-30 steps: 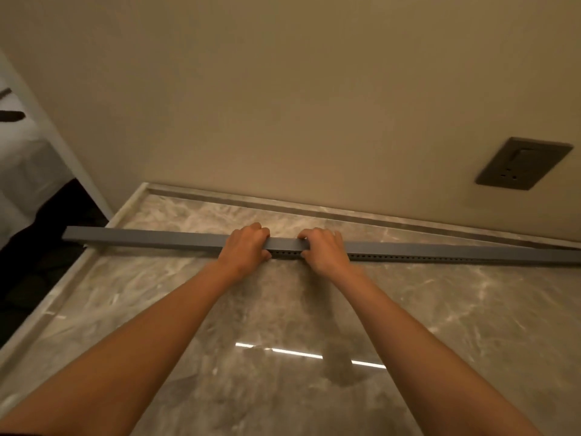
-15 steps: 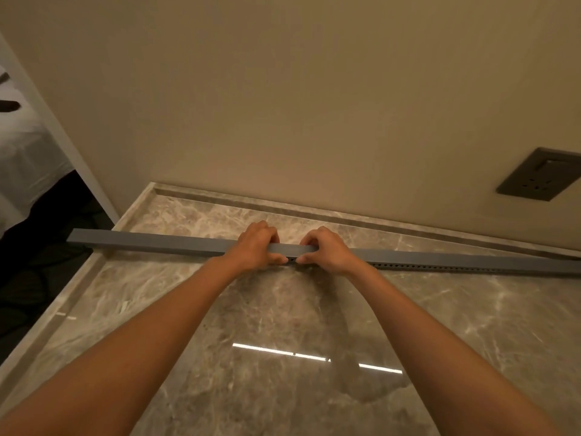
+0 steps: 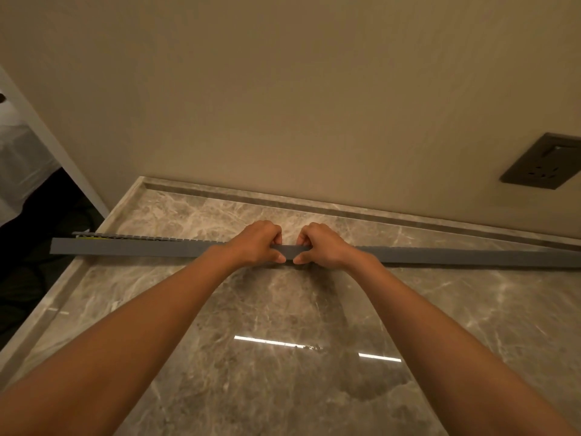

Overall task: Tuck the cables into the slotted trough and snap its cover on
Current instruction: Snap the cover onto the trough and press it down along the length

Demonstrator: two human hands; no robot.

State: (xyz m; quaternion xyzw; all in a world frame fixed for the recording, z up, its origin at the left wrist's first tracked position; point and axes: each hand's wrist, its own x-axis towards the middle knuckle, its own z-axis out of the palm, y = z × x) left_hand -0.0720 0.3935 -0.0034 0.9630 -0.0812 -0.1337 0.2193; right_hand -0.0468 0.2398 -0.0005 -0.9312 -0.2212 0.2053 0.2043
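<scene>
- Two bare forearms reach from 6 o'clock over the marble top [image 3: 283, 388].
- The left hand [image 3: 256, 243] and right hand [image 3: 323, 245] sit side by side, each pinched shut on the grey cover [image 3: 132, 247].
- The cover runs 9 to 3 o'clock; at 9 the slotted trough [image 3: 135, 236] peeks out just behind it.
- Toward 2 o'clock, a dark socket [image 3: 544, 161] is set in the wall [image 3: 283, 89].

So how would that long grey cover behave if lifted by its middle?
The grey cover is long and thin, so its ends would probably sag. It looks like light plastic. Its left end overhangs the marble counter, so a sideways push on that glossy surface might slide it off.
</scene>
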